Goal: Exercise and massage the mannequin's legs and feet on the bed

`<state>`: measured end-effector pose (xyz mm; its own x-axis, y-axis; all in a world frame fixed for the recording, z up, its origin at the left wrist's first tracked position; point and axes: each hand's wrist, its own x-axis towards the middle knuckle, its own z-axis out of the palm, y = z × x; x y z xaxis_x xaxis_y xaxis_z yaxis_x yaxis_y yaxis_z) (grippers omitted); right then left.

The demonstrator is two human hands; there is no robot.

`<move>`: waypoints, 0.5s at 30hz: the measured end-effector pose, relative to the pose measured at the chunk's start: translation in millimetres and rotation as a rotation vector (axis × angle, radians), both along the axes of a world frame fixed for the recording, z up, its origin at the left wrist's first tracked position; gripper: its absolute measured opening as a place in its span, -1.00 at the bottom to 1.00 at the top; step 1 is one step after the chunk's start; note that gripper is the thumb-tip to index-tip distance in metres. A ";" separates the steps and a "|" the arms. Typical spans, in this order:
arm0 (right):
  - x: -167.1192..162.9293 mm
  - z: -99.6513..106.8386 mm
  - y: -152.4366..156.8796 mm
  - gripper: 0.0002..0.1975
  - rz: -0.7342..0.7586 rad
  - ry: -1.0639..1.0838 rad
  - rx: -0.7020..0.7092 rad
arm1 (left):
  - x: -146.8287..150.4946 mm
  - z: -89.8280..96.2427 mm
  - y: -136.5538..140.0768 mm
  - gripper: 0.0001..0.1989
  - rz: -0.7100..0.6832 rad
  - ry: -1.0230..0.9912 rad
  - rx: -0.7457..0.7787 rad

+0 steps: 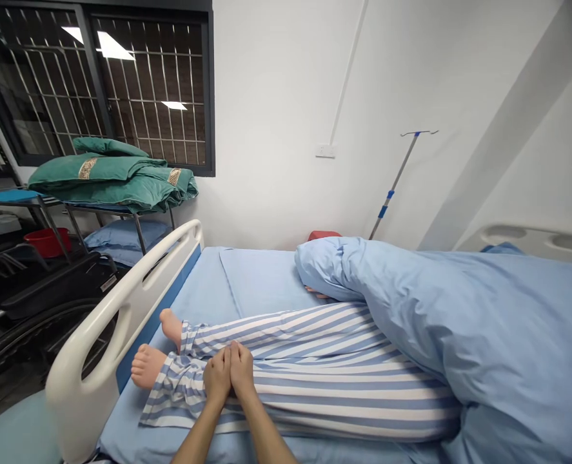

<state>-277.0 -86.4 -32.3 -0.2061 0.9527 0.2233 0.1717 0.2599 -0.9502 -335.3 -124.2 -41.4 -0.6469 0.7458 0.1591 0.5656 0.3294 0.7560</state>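
My left hand (218, 372) and my right hand (242, 367) are closed and pressed side by side, knuckles up, over the near lower leg of the striped trousers (344, 386). Their curled fingers hide whatever may be inside them, and I cannot tell whether they touch the cloth. The blue-and-white trousers are on a figure lying on the bed. Its bare feet, the near foot (147, 366) and the far foot (171, 327), look smooth like a manikin's. A light blue quilt (425, 309) is folded back over its upper body. Some fingertips (317, 292) show under the quilt's edge.
At the left rises the bed's cream footboard (97, 348). A wheelchair (48, 316) stands beyond it, and green folded bedding (121, 177) lies on a rack under the window. An IV pole (394, 183) leans behind the bed. The light blue sheet (261, 277) covers the mattress.
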 end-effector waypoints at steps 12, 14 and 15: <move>11.1 23.1 -0.2 -0.59 -0.028 -0.272 0.122 | 4.6 18.2 -5.5 -0.61 -0.025 0.136 -0.232; 17.2 40.3 1.2 -0.58 -0.012 -0.347 0.171 | 5.9 22.2 -7.0 -0.63 -0.054 0.157 -0.239; 19.8 47.1 2.0 -0.57 -0.005 -0.361 0.190 | 6.5 23.3 -7.4 -0.63 -0.060 0.166 -0.241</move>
<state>-257.2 -84.4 14.8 -0.2994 0.9026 0.3095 0.4870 0.4235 -0.7639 -328.8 -131.6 -18.1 -0.5801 0.8113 0.0730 0.6992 0.4500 0.5555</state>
